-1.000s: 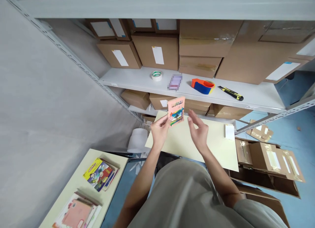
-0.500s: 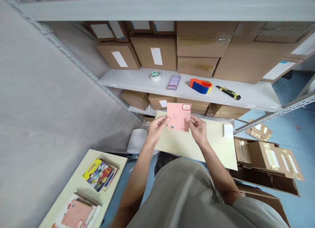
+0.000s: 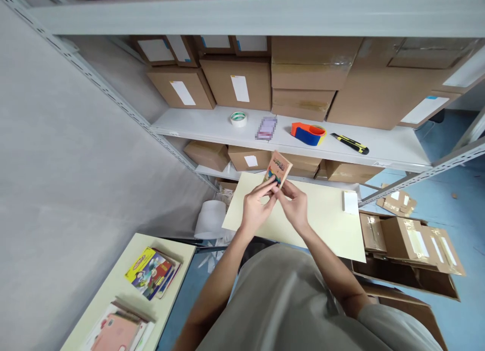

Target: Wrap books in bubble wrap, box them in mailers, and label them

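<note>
Head view: held a small pink booklet (image 3: 278,170) in both hands, tilted, illustrated cover facing up and left, above the far edge of a pale yellow table (image 3: 322,224). Left hand (image 3: 256,209) closed on the booklet's lower left corner, fingers pinching it. Right hand (image 3: 293,205) closed on the lower right edge, fingertips touching the left hand's. Booklet off the table surface, just in front of the lower shelf boxes. On the table, near its right far corner, lay a white pad (image 3: 349,201), well apart from the hands. Behind, on the white shelf (image 3: 212,124), from left to right: a roll of tape (image 3: 238,118), a blurred purple item (image 3: 266,128), an orange and blue tape dispenser (image 3: 308,133), a yellow and black utility knife (image 3: 349,143). Stacked behind those, brown cartons (image 3: 235,83) with white labels. Below the shelf, more cartons (image 3: 207,154). Right of the table, on the blue floor, open cardboard boxes (image 3: 411,242). Near left, a second pale table (image 3: 125,270) carrying a stack of colourful booklets (image 3: 151,271) and a nearer stack of pink ones (image 3: 115,333). Between the two tables, a white bucket-like thing (image 3: 211,219) on the floor. Grey wall (image 3: 68,164) on the left.
</note>
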`<move>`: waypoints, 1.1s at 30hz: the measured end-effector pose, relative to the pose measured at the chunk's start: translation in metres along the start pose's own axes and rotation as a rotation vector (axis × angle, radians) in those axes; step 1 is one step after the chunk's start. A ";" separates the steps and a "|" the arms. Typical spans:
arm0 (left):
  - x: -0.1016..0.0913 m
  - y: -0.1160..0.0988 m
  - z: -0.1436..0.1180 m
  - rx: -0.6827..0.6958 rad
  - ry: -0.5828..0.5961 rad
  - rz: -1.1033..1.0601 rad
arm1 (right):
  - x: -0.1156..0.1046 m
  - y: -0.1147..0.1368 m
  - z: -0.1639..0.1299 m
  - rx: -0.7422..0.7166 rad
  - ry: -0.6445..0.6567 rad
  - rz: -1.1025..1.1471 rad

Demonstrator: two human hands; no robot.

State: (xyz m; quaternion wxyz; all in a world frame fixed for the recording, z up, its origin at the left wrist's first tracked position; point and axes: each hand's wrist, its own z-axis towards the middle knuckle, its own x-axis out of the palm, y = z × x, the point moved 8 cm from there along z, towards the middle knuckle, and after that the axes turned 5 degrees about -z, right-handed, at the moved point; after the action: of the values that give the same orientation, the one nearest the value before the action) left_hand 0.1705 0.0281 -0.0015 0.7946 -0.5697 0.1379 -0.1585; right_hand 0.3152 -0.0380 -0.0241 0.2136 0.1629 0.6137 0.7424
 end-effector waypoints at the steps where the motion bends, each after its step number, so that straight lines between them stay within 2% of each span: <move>1: -0.005 0.001 0.003 0.003 0.007 0.008 | -0.003 -0.003 0.004 0.008 0.011 0.031; 4: -0.039 0.017 0.017 -0.054 -0.089 0.011 | -0.012 -0.016 0.017 0.070 0.109 0.102; 6: -0.055 0.034 0.027 -0.151 -0.086 -0.039 | -0.016 -0.021 0.021 0.116 0.179 0.137; 9: -0.054 0.051 0.033 -0.281 0.036 -0.167 | -0.019 -0.023 0.022 0.154 0.230 0.169; 11: -0.051 0.051 0.032 -0.286 0.072 -0.205 | -0.018 -0.023 0.022 0.159 0.252 0.170; 13: -0.049 0.044 0.030 -0.239 0.079 -0.178 | -0.017 -0.022 0.023 0.137 0.271 0.159; 15: -0.050 0.030 0.028 -0.135 0.077 -0.077 | -0.019 -0.016 0.026 0.068 0.256 0.136; 20: -0.049 -0.018 0.024 0.270 0.108 0.221 | -0.024 0.009 0.031 -0.194 0.195 -0.001; 22: -0.049 -0.027 0.023 0.347 0.118 0.274 | -0.023 0.015 0.031 -0.233 0.189 -0.037; 24: -0.049 -0.029 0.025 0.361 0.129 0.289 | -0.023 0.018 0.031 -0.255 0.189 -0.061; 27: -0.053 -0.021 0.027 0.310 0.123 0.228 | -0.024 0.022 0.032 -0.304 0.178 -0.126; 29: -0.059 -0.009 0.029 0.227 0.071 0.133 | -0.027 0.022 0.034 -0.330 0.159 -0.192; 33: -0.069 0.017 0.031 0.045 -0.015 0.030 | -0.030 0.010 0.038 -0.271 0.150 -0.265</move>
State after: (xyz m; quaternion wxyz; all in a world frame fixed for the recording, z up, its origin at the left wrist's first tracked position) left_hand 0.1215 0.0881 -0.0055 0.8105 -0.5506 0.1369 -0.1457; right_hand 0.3590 -0.0235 -0.0065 0.2830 -0.0055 0.5386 0.7936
